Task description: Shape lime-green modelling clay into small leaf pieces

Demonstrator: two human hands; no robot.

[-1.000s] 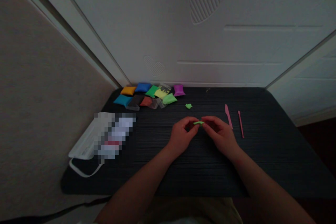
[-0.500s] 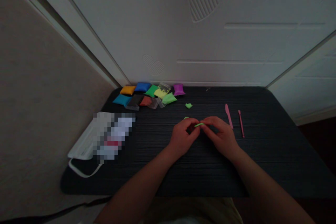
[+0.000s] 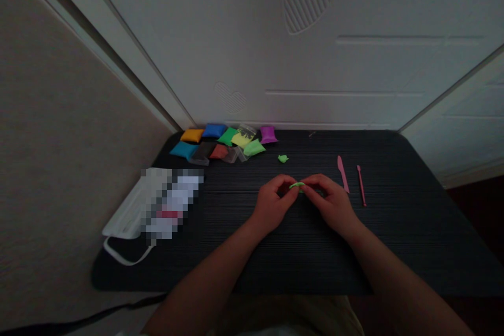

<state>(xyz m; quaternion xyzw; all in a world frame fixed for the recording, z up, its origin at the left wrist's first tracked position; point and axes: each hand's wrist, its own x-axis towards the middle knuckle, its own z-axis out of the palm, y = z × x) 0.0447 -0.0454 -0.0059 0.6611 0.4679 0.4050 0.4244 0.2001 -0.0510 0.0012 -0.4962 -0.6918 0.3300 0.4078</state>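
White panelling point(image 3: 244, 37) embossed with striped hearts rises behind a black, finely ribbed table point(image 3: 236, 262) with rounded corners, and a plain beige wall point(image 3: 59, 142) runs along the left. Both bare hands meet over the middle of the table. Between them is a thin, slightly arched strip of light green clay point(image 3: 297, 185). The left hand point(image 3: 274, 202) has its thumb and forefinger pinched together on the strip's left end; the right hand point(image 3: 329, 200) pinches the other end likewise, the two sets of fingertips almost meeting. How the remaining fingers sit is hard to make out.

Just beyond the hands lies a small light green lump point(image 3: 283, 158). To the right, a pink plastic knife point(image 3: 343, 173) and a thin pink modelling stick point(image 3: 361, 185) lie side by side, apart. Toward the back left, colourful clay packets cluster in two rough rows, among them an orange packet point(image 3: 192, 136), a blue packet point(image 3: 214, 130), a teal packet point(image 3: 184, 149) and a purple packet point(image 3: 268, 134). Nearer on the left rests a white face mask point(image 3: 132, 207) with its ear loop out, beside a pixelated item point(image 3: 175, 202).
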